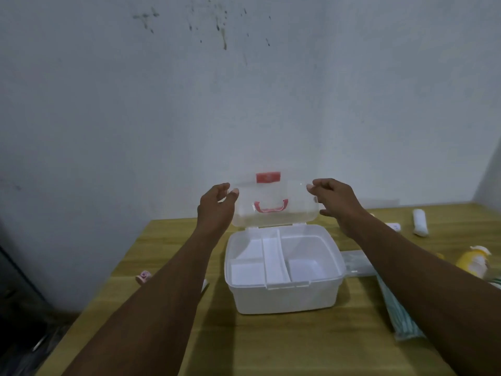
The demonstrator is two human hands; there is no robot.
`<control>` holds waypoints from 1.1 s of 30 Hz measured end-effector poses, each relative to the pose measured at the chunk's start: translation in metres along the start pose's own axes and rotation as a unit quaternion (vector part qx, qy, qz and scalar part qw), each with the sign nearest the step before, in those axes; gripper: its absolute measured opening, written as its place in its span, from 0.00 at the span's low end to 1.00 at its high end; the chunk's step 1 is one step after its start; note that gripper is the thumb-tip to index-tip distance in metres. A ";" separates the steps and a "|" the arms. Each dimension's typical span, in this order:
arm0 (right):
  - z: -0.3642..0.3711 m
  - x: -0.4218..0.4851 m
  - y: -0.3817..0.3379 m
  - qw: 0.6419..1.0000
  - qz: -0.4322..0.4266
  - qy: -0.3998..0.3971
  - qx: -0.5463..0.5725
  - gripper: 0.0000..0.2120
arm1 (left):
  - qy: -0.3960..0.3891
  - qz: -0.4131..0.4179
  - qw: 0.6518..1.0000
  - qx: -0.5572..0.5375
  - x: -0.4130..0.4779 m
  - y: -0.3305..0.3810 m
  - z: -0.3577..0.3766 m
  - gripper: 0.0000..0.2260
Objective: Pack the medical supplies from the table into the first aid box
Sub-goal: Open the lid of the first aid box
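First aid box (284,297) lid (287,213) (upright) | hands — left (217,206), right (336,198) — pinch its top corners

The first aid box (284,297) sits mid-counter (271,343), with its lid (273,210) upright behind it. The left hand (217,204) holds the lid's upper left corner and the right hand (336,199) its upper right. A tray (273,261) lies in the box. Just right of the box is a flat packet (355,263), with a long packet (401,313) before it. Farther right stand a bottle (473,260) and, behind it, a bandage roll (420,222). A small roll (143,276) lies at the counter's left edge.
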State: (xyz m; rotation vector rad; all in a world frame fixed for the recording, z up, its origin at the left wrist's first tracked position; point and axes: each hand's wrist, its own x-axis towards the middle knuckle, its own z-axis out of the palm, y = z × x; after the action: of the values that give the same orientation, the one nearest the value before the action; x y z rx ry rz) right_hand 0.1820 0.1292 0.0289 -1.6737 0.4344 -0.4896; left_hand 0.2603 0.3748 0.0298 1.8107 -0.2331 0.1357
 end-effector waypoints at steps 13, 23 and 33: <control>0.012 0.000 0.043 0.996 0.057 -0.024 -0.067 0.18 | -0.029 -0.084 0.996 -0.018 -0.010 -0.040 0.004 0.16; -0.002 -0.028 0.033 0.996 0.063 -0.019 -0.065 0.18 | -0.053 -0.092 0.994 -0.009 -0.040 -0.036 -0.013 0.22; -0.020 -0.086 0.040 0.987 0.018 0.008 -0.157 0.15 | -0.047 -0.060 0.997 0.005 -0.096 -0.040 -0.012 0.23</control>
State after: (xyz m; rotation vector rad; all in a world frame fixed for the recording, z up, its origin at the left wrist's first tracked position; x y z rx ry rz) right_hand 0.0985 0.1533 -0.0148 -1.9614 0.5753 -0.4250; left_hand 0.1767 0.4046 -0.0255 1.8387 -0.1885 -0.0328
